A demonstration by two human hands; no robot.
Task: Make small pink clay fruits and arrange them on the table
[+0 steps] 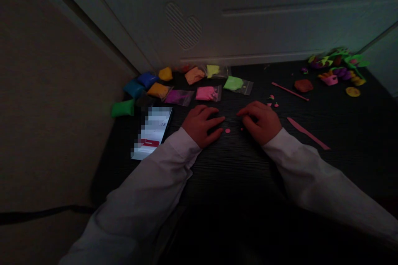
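Observation:
A small flat pink clay disc lies on the dark tabletop between my two hands. My left hand rests on the table just left of the disc, its thumb and fingers apart and holding nothing. To the right, my right hand has its index finger stretched towards the left hand and its thumb pointing down, with a gap between them; nothing shows in it. A tiny pink clay ball sits by the right thumb. Beyond this hand are several little pink-and-green clay pieces.
Clay packets, such as a pink one and a green one, line the back left. A lit phone lies by my left forearm. A pink clay knife, a pink stick tool, brown clay and colourful clay models are at right.

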